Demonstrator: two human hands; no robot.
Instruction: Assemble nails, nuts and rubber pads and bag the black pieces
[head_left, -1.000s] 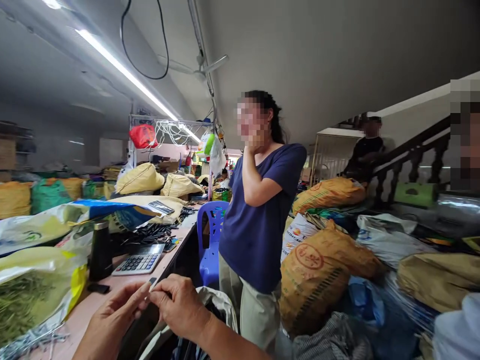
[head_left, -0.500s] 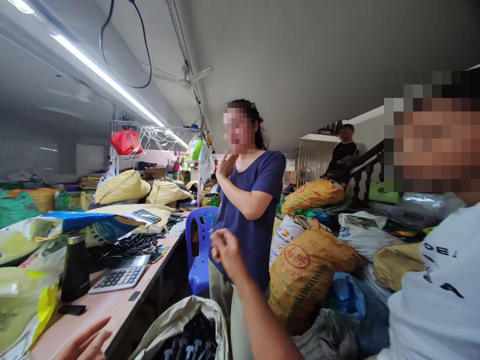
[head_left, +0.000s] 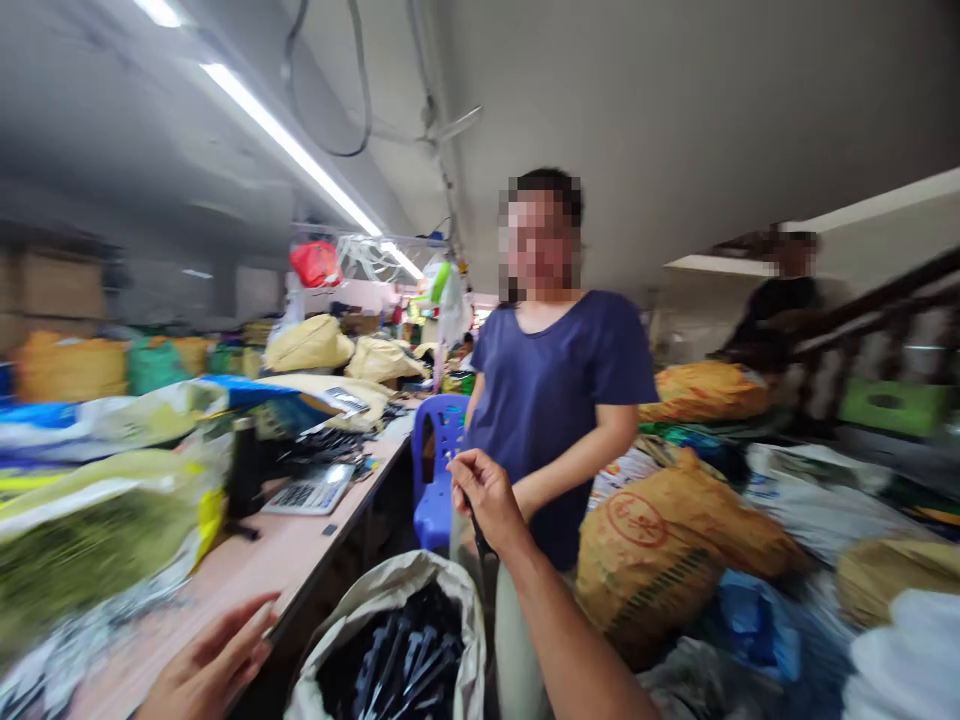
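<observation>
My right hand (head_left: 484, 495) is raised in front of me, fingers closed on a thin dark strip (head_left: 478, 535) that hangs down from the fist. It is held out toward a person in a dark blue T-shirt (head_left: 559, 400) who stands facing me. My left hand (head_left: 214, 660) lies low at the edge of the pink table (head_left: 247, 565), fingers stretched out and holding nothing. Below my right arm stands an open sack (head_left: 397, 650) full of black elongated parts.
On the table lie a calculator (head_left: 309, 490), a dark cylinder (head_left: 244, 467) and printed bags (head_left: 97, 510). A blue plastic chair (head_left: 441, 470) stands behind the sack. Yellow sacks (head_left: 675, 540) pile up on the right. Another person (head_left: 772, 300) stands by the stair railing.
My hands, together near the table edge a second ago, have separated. The right rose toward the standing person, who lowered an arm from the face. The head turned left; the near person left view.
</observation>
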